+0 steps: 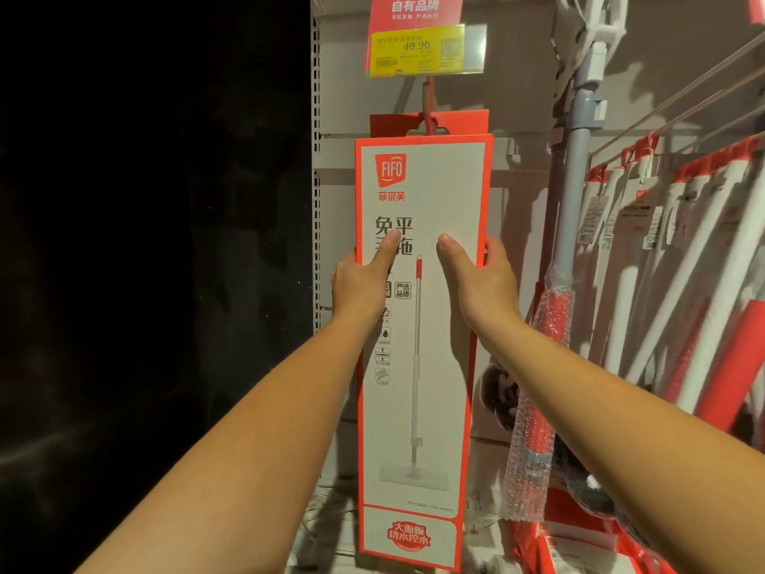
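The tall red-and-white cardboard mop box (422, 192) stands upright just below and in front of the red metal display hook (429, 99). Its top edge overlaps the second red box (465, 123) that hangs from that hook. The left hand (359, 283) grips the box's left edge, thumb flat on the printed face and fingers curled round behind. The right hand (485, 279) does the same on the right edge. Both hold at about the upper third, so most of the long box hangs under the grip, far beneath the hook. That is the likely trouble: the bottom end can swing and knock the bubble-wrapped red mop handle (538, 428) leaning below and to the right of the hook. Lifted carelessly, the top could catch the hook's tip, drag the hanging box forward off it, or bump the yellow price tag (418, 49) just above the hook. A pinch on thin card edges may also slip.
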The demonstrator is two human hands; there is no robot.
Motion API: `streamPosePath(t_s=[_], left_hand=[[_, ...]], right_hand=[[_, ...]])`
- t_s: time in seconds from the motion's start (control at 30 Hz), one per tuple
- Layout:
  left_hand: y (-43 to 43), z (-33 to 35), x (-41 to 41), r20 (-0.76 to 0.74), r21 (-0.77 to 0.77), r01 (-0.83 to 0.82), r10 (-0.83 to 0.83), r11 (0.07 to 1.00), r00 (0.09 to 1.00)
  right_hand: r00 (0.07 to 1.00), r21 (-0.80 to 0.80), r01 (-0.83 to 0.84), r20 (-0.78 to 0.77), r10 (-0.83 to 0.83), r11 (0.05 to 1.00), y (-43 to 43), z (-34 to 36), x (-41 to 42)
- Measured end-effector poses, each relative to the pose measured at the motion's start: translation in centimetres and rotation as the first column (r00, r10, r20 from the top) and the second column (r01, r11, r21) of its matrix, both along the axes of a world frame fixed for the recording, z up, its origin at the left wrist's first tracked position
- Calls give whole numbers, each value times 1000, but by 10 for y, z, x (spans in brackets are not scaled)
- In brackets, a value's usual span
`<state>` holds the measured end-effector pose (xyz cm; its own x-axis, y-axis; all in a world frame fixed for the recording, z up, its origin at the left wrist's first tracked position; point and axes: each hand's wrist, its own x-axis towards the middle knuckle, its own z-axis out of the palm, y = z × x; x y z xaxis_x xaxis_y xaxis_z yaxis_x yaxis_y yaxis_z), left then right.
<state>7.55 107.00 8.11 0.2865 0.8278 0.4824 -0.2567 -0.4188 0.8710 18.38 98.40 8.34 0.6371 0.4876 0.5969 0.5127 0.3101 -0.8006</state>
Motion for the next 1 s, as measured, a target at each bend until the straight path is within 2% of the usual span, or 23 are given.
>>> streamPosePath(t_s=[0.3, 0.47, 0.67, 0.83, 1.0], left_hand=[[-1, -7, -3, -2, 5, -2, 2, 1000, 1000], [-1, -10, -2, 1, 21, -24, 23, 1000, 1000], [1, -12, 2, -9, 29, -35, 35, 999, 999], [4, -15, 7, -1, 18, -62, 62, 998, 998], [8, -9, 2, -4, -38, 17, -18, 999, 1000]], right_hand=[[999, 88, 44, 10, -45, 995, 4, -12, -7], [992, -1, 114, 56, -113, 994, 1, -13, -7], [981, 29, 184, 60, -185, 983, 4, -16, -7], [992, 50, 124, 23, -125, 991, 8, -19, -8], [997, 89, 73, -36, -70, 993, 10, -17, -14]])
